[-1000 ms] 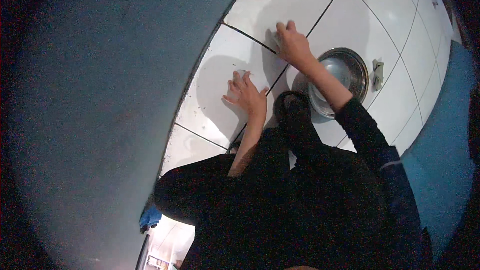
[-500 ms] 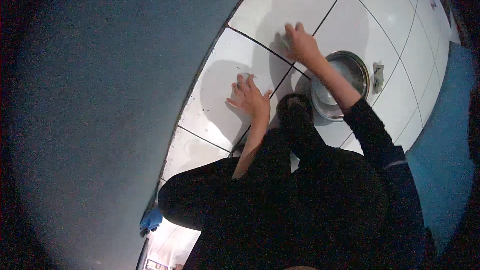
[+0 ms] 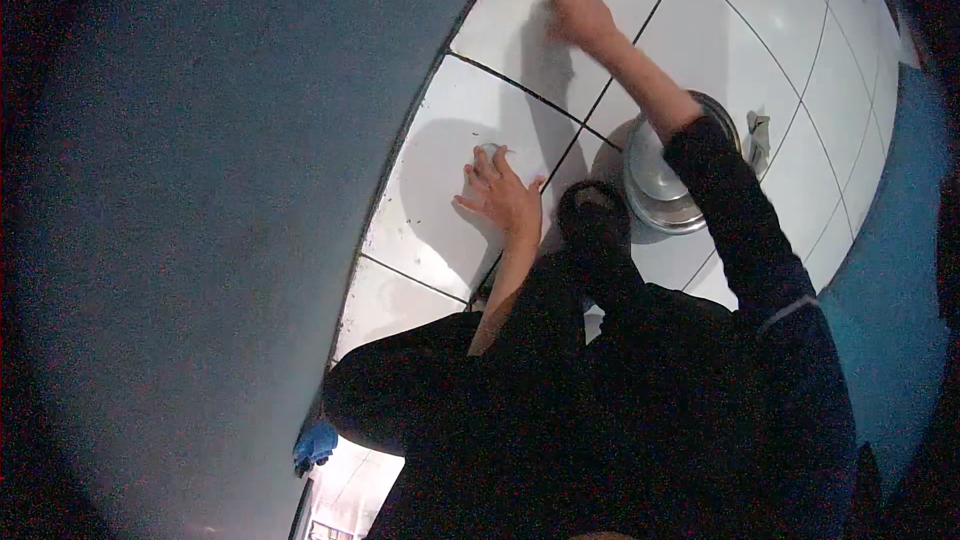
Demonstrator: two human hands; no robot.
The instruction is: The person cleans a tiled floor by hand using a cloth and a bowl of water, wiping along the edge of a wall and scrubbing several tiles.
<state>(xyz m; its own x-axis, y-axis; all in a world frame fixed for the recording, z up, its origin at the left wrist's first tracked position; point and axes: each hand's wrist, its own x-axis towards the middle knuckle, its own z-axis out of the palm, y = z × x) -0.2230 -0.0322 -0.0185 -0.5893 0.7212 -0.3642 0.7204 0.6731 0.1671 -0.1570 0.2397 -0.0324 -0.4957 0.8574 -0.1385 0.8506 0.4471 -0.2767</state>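
L grip [image 3: 500,195] flat, R grip [image 3: 580,15] out – white tile floor [image 3: 720,20] – blue wall [image 3: 200,190]

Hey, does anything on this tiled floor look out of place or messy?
Nothing stands out. The white floor tiles look unbroken with no spill visible; a metal bowl sits upright near the right hand, and the left hand rests flat.

Dark clothing, right sleeve [image 3: 745,240] long; left forearm [image 3: 500,285] bare, dark shoe [image 3: 595,220]

Glossy white tiled floor [image 3: 760,30] with dark grout lines; directly on it, round shiny metal bowl [image 3: 660,190], small grey cloth scrap [image 3: 758,130] just beside
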